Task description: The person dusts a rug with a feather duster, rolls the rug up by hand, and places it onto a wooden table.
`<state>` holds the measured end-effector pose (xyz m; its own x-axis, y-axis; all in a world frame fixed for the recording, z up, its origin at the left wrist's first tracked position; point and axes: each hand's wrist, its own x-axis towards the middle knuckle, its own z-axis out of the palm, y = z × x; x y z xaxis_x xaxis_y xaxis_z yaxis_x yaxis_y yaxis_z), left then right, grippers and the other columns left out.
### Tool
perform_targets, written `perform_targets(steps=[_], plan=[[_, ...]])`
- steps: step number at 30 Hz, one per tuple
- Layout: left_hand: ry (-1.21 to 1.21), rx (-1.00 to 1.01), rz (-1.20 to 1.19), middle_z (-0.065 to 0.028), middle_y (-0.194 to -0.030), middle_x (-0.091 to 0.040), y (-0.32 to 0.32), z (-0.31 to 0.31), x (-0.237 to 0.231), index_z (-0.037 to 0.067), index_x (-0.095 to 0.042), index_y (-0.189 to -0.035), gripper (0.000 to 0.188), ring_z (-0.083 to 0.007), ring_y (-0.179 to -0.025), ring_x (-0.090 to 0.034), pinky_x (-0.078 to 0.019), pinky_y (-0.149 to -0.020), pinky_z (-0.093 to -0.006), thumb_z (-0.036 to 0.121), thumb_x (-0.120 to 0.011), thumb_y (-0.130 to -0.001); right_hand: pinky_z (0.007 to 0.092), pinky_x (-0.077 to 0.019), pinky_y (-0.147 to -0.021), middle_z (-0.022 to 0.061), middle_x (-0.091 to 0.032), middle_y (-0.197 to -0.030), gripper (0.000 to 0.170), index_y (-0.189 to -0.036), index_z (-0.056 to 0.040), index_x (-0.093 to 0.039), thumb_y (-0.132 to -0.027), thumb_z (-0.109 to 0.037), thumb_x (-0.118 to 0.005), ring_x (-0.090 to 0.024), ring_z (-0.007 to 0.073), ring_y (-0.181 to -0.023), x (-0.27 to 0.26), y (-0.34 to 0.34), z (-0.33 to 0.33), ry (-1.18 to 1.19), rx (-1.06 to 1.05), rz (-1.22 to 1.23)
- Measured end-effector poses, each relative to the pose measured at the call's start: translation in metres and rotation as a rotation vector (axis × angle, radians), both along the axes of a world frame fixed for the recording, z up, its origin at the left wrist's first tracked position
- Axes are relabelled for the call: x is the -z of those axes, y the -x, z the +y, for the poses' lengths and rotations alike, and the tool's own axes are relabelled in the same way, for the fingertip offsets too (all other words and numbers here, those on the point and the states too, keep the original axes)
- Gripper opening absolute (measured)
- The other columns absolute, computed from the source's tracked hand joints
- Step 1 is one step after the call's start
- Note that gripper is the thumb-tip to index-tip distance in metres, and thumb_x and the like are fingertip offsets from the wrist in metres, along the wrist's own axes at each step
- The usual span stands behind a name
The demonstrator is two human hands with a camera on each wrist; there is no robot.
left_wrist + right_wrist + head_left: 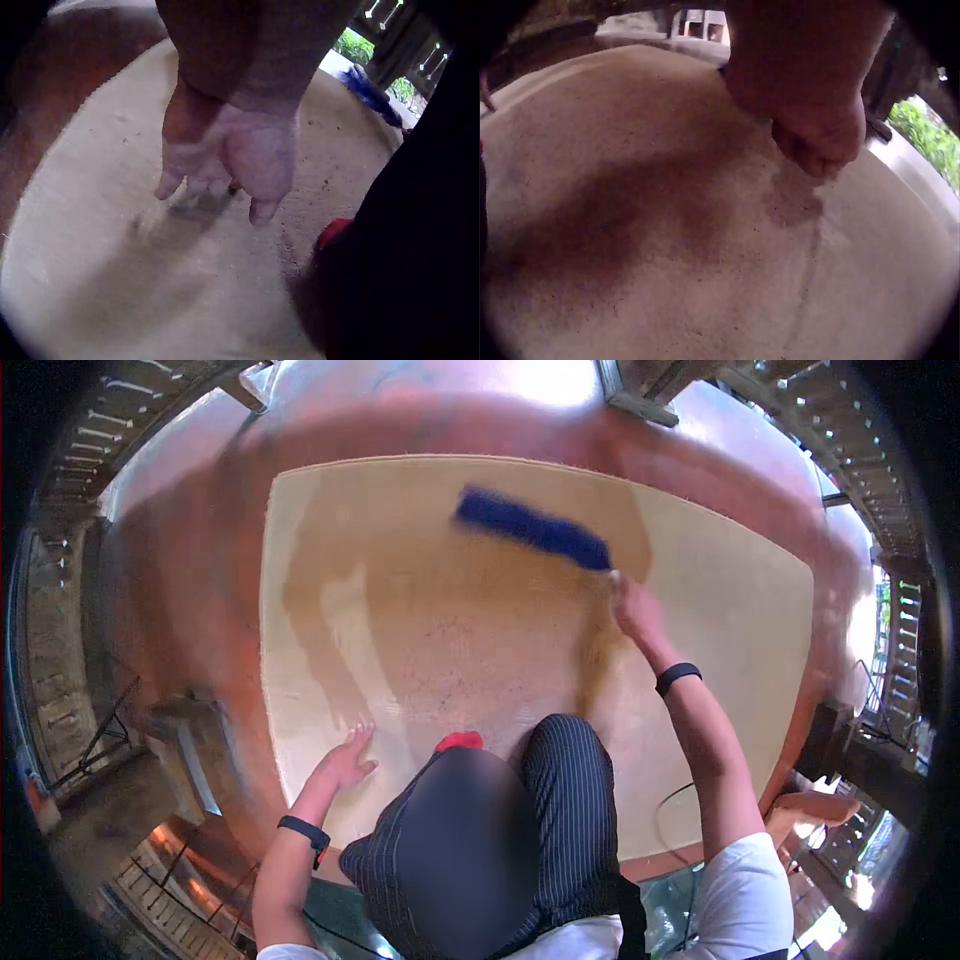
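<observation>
My right hand (637, 615) grips the near end of a long blue hand brush (535, 532), holding it out over the far part of a cream rug (720, 620). The brush is blurred in the head view; in the left wrist view its blue bristles (367, 96) show at the upper right. Curled fingers of the right hand (821, 142) appear in the right wrist view, with the brush mostly hidden behind the wrist. My left hand (347, 758) is at the rug's near left part, fingers extended and holding nothing. Small dark specks (455, 645) dot the rug's middle.
The person's knees in striped trousers (572, 770) are at the rug's near edge, beside a small red thing (459, 740). Reddish floor (190, 590) surrounds the rug. Wooden railings (65, 630) and furniture stand around it. A thin cable (665, 800) curves at the near right.
</observation>
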<state>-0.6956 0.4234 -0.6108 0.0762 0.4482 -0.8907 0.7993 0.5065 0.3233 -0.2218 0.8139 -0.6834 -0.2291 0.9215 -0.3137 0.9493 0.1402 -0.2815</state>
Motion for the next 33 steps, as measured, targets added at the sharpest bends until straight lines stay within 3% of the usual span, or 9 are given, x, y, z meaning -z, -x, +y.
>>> perform_targets(steps=[3,6,9,11,13,19,23,27,33], plan=[[-0.044,-0.007,0.0,-0.0268,-0.165,-0.014,-0.002,-0.006,0.002,0.01,-0.018,-0.162,0.086,-0.0356,-0.153,-0.021,-0.027,-0.123,-0.0409,0.035,-0.064,-0.093,0.0568,-0.0506,-0.074,0.0265,-0.068,-0.093,0.04,-0.113,-0.0046,-0.062,-0.106,-0.038,-0.042,-0.065,0.0484,-0.09,-0.021,0.005,0.012,-0.211,0.153,0.162],[-0.053,0.082,-0.033,-0.0273,-0.164,-0.019,0.009,-0.011,0.016,0.008,-0.019,-0.161,0.085,-0.0377,-0.15,-0.028,-0.0293,-0.121,-0.0419,0.034,-0.064,-0.093,0.0563,-0.0494,-0.078,0.0288,-0.067,-0.096,0.043,-0.113,-0.0039,-0.061,-0.106,-0.042,-0.043,-0.064,0.0493,-0.094,-0.088,0.025,-0.025,-0.033,0.164,0.197],[-0.019,0.033,-0.143,-0.0279,-0.161,-0.028,0.025,0.028,-0.018,0.005,-0.022,-0.16,0.083,-0.0409,-0.145,-0.038,-0.0332,-0.119,-0.0432,0.039,-0.063,-0.096,0.0549,-0.0494,-0.081,0.0284,-0.067,-0.099,0.044,-0.112,-0.0042,-0.061,-0.107,-0.043,-0.043,-0.064,0.0483,-0.096,-0.141,0.039,-0.061,0.105,0.048,0.231],[-0.223,-0.13,-0.133,-0.0246,-0.159,-0.036,0.03,0.044,-0.05,0.003,-0.025,-0.158,0.083,-0.0392,-0.14,-0.047,-0.0386,-0.115,-0.043,0.043,-0.064,-0.097,0.0548,-0.0491,-0.081,0.0281,-0.067,-0.099,0.044,-0.112,-0.0043,-0.061,-0.107,-0.043,-0.043,-0.064,0.0478,-0.097,-0.195,0.064,-0.077,0.228,-0.079,0.294],[-0.373,-0.742,-0.414,-0.0167,-0.153,-0.047,0.009,0.078,-0.135,0.004,-0.024,-0.159,0.085,-0.0288,-0.137,-0.051,-0.0427,-0.112,-0.0421,0.044,-0.066,-0.097,0.0552,-0.0488,-0.08,0.0273,-0.067,-0.097,0.043,-0.109,-0.005,-0.061,-0.107,-0.044,-0.043,-0.064,0.0476,-0.094,-0.242,0.091,-0.106,0.286,-0.176,0.371],[-0.547,-1.368,-0.666,-0.005,-0.131,-0.062,-0.043,0.105,-0.349,0.011,-0.049,-0.141,0.053,-0.0201,-0.119,-0.061,-0.0497,-0.101,-0.0436,0.041,-0.064,-0.1,0.0543,-0.048,-0.062,0.0201,-0.063,-0.077,0.037,-0.093,-0.0081,-0.056,-0.105,-0.043,-0.049,-0.062,0.0459,-0.074,-0.446,0.144,-0.204,0.262,-0.385,0.372],[-0.45,-1.466,-0.782,-0.0024,-0.12,-0.064,-0.057,0.05,-0.465,0.016,-0.05,-0.132,0.039,-0.018,-0.106,-0.065,-0.0547,-0.09,-0.0393,0.028,-0.068,-0.1,0.0507,-0.048,-0.055,0.0169,-0.063,-0.072,0.031,-0.095,-0.0106,-0.058,-0.103,-0.04,-0.054,-0.063,0.0425,-0.067,-0.563,0.111,-0.267,0.201,-0.533,0.447],[-0.389,-1.521,-0.681,-0.0014,-0.113,-0.067,-0.093,-0.014,-0.578,0.014,-0.051,-0.128,0.037,-0.0173,-0.102,-0.067,-0.0574,-0.084,-0.0401,0.025,-0.07,-0.098,0.055,-0.0504,-0.062,0.0177,-0.068,-0.078,0.028,-0.107,-0.0131,-0.059,-0.103,-0.04,-0.054,-0.065,0.0442,-0.071,-0.682,0.076,-0.325,0.327,-0.675,0.351],[-0.478,-1.249,-0.655,-0.0049,-0.114,-0.067,-0.127,-0.088,-0.655,0.01,-0.052,-0.125,0.033,-0.0197,-0.101,-0.068,-0.0628,-0.08,-0.0396,0.016,-0.07,-0.097,0.052,-0.0528,-0.07,0.0218,-0.069,-0.089,0.032,-0.108,-0.0102,-0.062,-0.106,-0.038,-0.047,-0.065,0.0459,-0.081,-0.803,0.035,-0.386,0.36,-0.692,0.278]])
